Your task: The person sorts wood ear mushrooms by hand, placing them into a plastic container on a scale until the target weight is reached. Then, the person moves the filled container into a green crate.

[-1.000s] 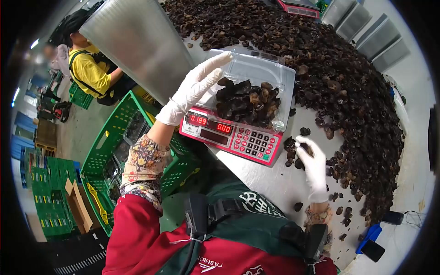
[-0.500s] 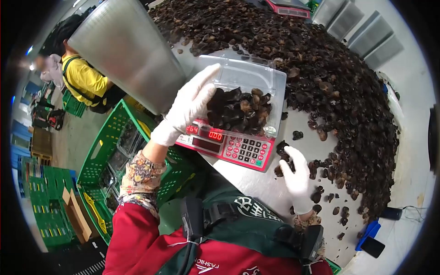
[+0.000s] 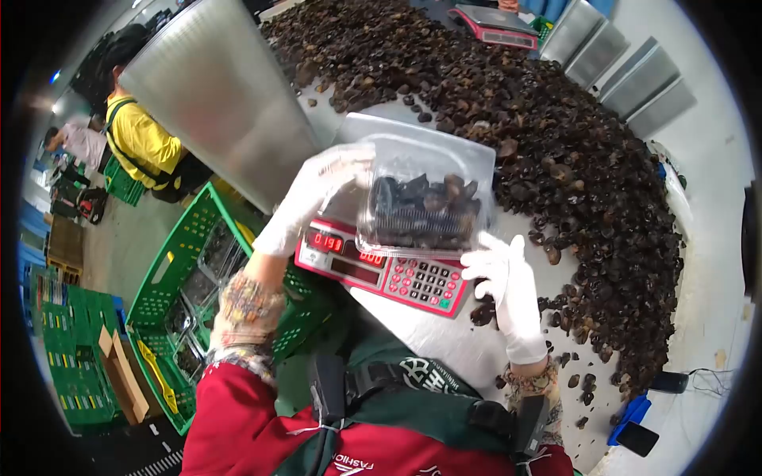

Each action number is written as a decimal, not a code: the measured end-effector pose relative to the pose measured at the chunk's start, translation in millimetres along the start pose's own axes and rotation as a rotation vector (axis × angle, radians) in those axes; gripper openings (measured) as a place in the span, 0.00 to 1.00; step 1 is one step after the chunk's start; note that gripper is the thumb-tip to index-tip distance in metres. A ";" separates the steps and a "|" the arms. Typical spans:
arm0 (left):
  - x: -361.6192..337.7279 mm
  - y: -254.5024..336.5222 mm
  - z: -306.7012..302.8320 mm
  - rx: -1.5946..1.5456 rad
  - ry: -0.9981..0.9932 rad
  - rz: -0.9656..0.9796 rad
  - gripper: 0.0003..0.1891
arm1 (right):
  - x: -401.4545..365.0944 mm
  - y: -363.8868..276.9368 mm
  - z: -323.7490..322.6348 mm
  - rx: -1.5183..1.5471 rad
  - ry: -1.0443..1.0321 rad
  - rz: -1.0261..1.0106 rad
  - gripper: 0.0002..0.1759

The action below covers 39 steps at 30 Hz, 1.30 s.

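A clear plastic box (image 3: 425, 226) with dark, wrinkled dried pieces (image 3: 429, 198) in it stands tilted over the red scale (image 3: 381, 274), its near side facing me. My left hand (image 3: 317, 190), in a white glove, grips the box at its left side. My right hand (image 3: 502, 285), also gloved, is at the box's lower right corner, fingers spread and touching or very near the edge. The scale's red digits are lit, and its keypad (image 3: 425, 282) shows below the box.
A large heap of dark dried pieces (image 3: 587, 230) covers the metal table. A tall metal container (image 3: 222, 95) stands left of the scale. A green crate (image 3: 167, 293) holds clear boxes. Another scale (image 3: 496, 28) is at the back. A person in yellow (image 3: 143, 139) stands far left.
The box has been lifted and tilted up toward me. My left hand has shifted to its side, and my right hand has moved from the loose pieces up to the box's corner.
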<state>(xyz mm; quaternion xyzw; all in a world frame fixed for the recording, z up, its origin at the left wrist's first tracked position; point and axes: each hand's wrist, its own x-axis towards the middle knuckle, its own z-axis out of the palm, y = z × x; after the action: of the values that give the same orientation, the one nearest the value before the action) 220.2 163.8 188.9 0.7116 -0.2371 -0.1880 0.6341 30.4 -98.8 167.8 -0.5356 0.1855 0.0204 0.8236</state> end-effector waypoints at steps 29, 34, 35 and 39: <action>-185.2 -7.5 -11.3 -0.226 0.837 -0.083 0.26 | -13.5 50.9 91.1 0.094 -0.472 0.149 0.25; -330.2 -133.4 -147.3 -1.011 0.642 -0.035 0.24 | -40.2 35.0 59.7 -0.609 -0.260 -0.298 0.13; -364.4 -163.2 -170.3 -1.134 0.587 -0.024 0.22 | -36.8 45.7 35.2 -0.636 -0.168 -0.366 0.13; -405.6 -206.8 -205.6 -1.007 0.943 -0.249 0.17 | -31.2 60.0 -52.8 -0.700 0.155 -0.214 0.19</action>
<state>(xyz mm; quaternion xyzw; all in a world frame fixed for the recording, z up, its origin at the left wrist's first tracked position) 26.2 581.8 -3.9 0.3586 0.2626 -0.0177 0.8956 -27.6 -115.1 106.7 -0.8011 0.1720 -0.0442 0.5715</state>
